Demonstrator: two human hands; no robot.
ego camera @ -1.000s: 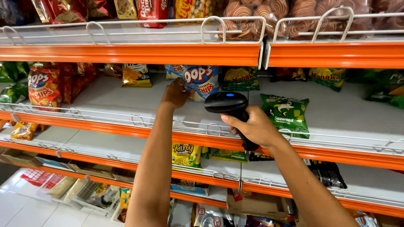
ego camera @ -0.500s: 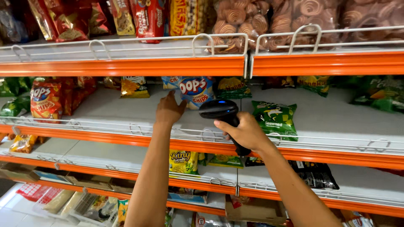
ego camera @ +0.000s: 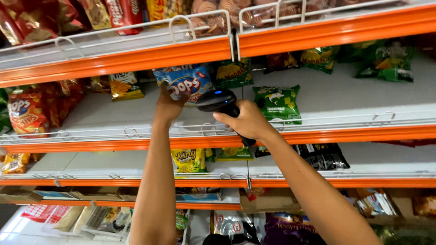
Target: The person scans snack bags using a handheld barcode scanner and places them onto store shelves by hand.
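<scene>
**Blue snack bag held up to a handheld scanner at the shelf**

A blue snack bag point(ego camera: 184, 84) is gripped from below by the left hand point(ego camera: 169, 105), fingers closed on its lower edge, and is held tilted above the white middle shelf point(ego camera: 345, 102), just under the orange edge of the upper shelf point(ego camera: 136, 59). A black handheld scanner point(ego camera: 217, 100) is clasped by the right hand point(ego camera: 247, 121), fingers wrapped around its handle; a small blue light shows on its head, which is pointed toward the bag and lies just beside it. A green snack bag point(ego camera: 278, 103) stands near the scanner on the same shelf, and a yellow bag point(ego camera: 188, 159) sits on the shelf below.

The bag is held by one edge only, so it could slip or fold, and the printed code could be turned away from the scanner. With the green bag so near, the wrong pack could be read if the scanner head is swung to the right. The crinkled, glossy foil could also spoil a reading through glare.
</scene>
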